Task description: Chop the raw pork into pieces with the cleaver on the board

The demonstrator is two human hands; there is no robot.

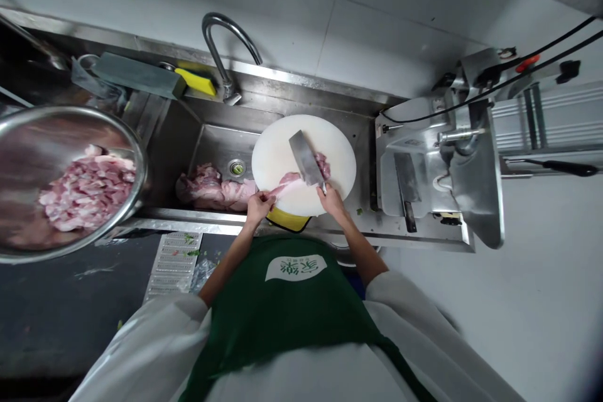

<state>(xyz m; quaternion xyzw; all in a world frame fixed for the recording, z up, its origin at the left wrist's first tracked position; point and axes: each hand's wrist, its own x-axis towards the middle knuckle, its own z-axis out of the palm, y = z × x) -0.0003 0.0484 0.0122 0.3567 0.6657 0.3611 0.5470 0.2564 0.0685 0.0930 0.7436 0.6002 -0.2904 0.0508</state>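
Observation:
A round white cutting board (277,138) lies over the sink's right part. My right hand (332,200) is closed round the handle of a cleaver (306,159), its broad blade slanting up and left over the board. Beneath and beside the blade is a strip of raw meat (287,182). My left hand (260,206) pinches the strip's left end at the board's edge. Some cut meat pieces (323,166) sit right of the blade. Larger chunks of raw meat (214,190) lie in the sink, left of my left hand.
A steel bowl (141,169) of cut meat (89,191) stands at left. The faucet (226,69) rises behind the sink (221,138). A yellow sponge (195,81) is on the back ledge. At right stands a slicing machine (475,182), with another cleaver (406,182) lying on it.

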